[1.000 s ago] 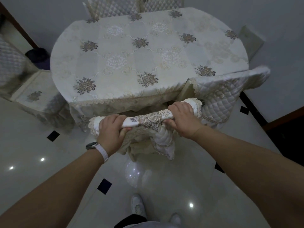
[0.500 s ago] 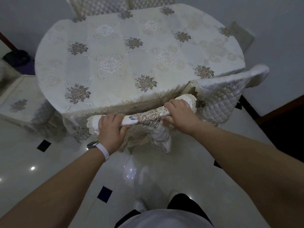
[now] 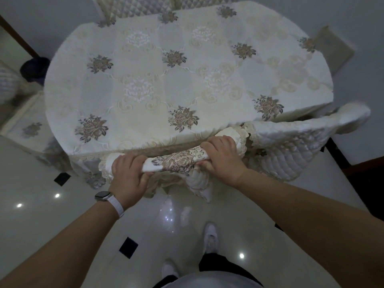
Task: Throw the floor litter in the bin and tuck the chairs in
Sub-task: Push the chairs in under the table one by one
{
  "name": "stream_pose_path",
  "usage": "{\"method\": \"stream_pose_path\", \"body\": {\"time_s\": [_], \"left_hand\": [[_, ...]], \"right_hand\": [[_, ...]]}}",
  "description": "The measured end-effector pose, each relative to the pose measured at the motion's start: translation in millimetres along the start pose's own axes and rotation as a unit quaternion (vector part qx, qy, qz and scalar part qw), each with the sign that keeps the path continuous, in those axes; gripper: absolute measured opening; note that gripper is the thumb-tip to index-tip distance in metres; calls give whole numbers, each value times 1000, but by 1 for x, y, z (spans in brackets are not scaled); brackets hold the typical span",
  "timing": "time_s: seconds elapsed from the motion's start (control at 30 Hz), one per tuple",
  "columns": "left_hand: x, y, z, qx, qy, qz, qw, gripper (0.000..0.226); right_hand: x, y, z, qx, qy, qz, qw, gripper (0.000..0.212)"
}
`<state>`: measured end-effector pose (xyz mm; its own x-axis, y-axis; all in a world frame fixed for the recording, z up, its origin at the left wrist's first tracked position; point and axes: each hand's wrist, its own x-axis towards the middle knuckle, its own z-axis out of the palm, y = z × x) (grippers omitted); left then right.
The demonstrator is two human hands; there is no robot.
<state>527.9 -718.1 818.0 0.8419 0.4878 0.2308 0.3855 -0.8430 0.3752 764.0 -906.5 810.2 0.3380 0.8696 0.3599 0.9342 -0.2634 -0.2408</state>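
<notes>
**Entry: near chair, going in at the table's near edge**

1. Cream quilted chair with a floral-embroidered band over its top rail (image 3: 176, 162). It is standing at the near edge of the table, its rail lying just beside the cloth's hanging hem. I cannot tell whether they are touching. Its seat is hiding under the cloth.

2. Left hand (image 3: 128, 173), wearing a grey watch on a white strap (image 3: 104, 196). Its fingers are curling over the rail's left end and gripping it.

3. Right hand (image 3: 222, 159). It is wrapping round the rail's right end and gripping it, sitting slightly farther from me than the left.

4. Oval table under a cream tablecloth with floral motifs (image 3: 145, 80).

Governing relation: the rail's long axis is running across me, left to right, roughly along the table's near edge, its right end tilting away. The table is lying straight ahead of both grips, so I am judging that any remaining push is going forward, square to the rail, with the left hand having more to make up.

5. Second cream quilted chair (image 3: 291, 146), at the table's near right corner, is standing angled, just beside the right hand.

6. Third covered chair (image 3: 27, 129), at the left edge, is showing its seat. I am judging it not yet tucked.

7. Dark round container (image 3: 34, 68), beyond the left edge, probably the bin.

8. Glossy white tiled floor with black diamond insets (image 3: 62, 225). I am seeing no litter on the visible part.
</notes>
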Motion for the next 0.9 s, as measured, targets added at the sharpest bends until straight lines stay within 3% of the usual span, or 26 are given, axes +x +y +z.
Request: {"method": "stream_pose_path", "body": {"time_s": [0.37,0.53,0.9], "left_hand": [[-9,-5,4,37,-19,4,999,41],[-3,-6,3,45,-19,-2,999,42],[3,-1,-8,55,-59,-29,996,51]], "right_hand": [[-8,0,9,31,17,-19,999,60],[-2,-1,8,35,-5,-12,999,52],[13,-12,-22,-1,-178,19,984,75]]}}
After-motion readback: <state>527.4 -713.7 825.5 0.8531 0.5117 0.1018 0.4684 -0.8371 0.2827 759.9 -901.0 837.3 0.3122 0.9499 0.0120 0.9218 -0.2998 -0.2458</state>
